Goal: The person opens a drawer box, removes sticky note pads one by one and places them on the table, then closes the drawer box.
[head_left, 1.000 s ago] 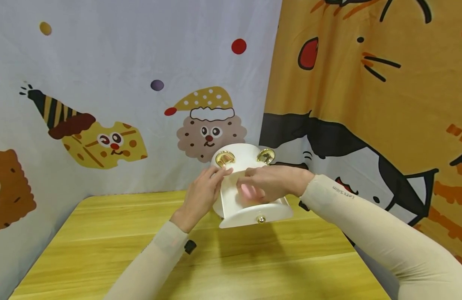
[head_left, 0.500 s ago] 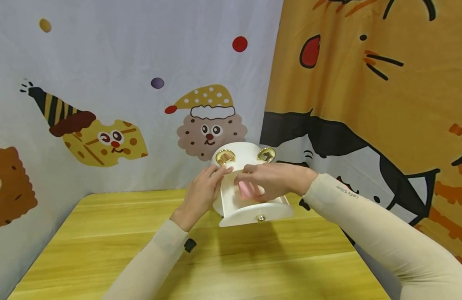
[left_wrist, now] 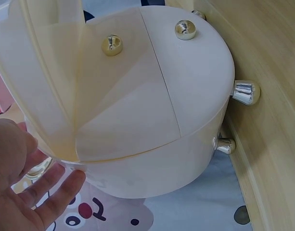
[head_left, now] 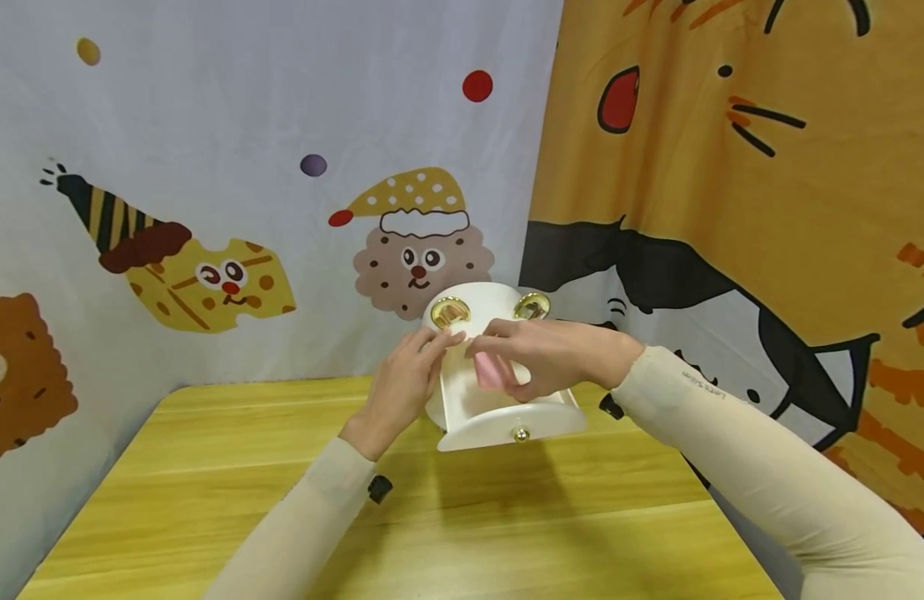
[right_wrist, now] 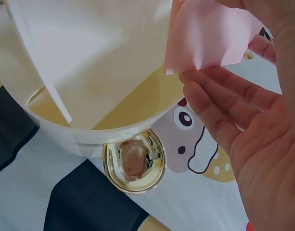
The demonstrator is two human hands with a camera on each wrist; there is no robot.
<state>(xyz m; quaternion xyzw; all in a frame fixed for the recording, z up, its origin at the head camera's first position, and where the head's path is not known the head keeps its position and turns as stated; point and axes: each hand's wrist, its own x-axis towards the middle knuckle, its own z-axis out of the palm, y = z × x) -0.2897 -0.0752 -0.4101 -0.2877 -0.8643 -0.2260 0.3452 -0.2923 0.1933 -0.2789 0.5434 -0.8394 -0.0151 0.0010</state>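
A white rounded box (head_left: 482, 302) with two gold ear-like discs stands on the table, its upper compartment open toward me. My left hand (head_left: 402, 379) rests at the box's upper left edge; in the left wrist view its straightened fingers (left_wrist: 56, 192) touch the outer wall. Over the opening, my right hand (head_left: 555, 354) pinches a thin pink sheet (head_left: 491, 372), possibly paper. The right wrist view shows this sheet curved between thumb and fingers, beside the white inside of the box. One gold disc (right_wrist: 134, 163) sits below the rim there.
Gold knobs (left_wrist: 112, 44) dot the box's front, and gold feet (left_wrist: 246, 92) meet the wooden table (head_left: 282, 467). A printed cloth (head_left: 229, 125) with cartoon figures hangs close behind. An orange printed cloth (head_left: 679, 167) hangs on the right.
My right hand has risen slightly with the pink sheet, and more of the sheet shows. The left hand stays at the box's edge.
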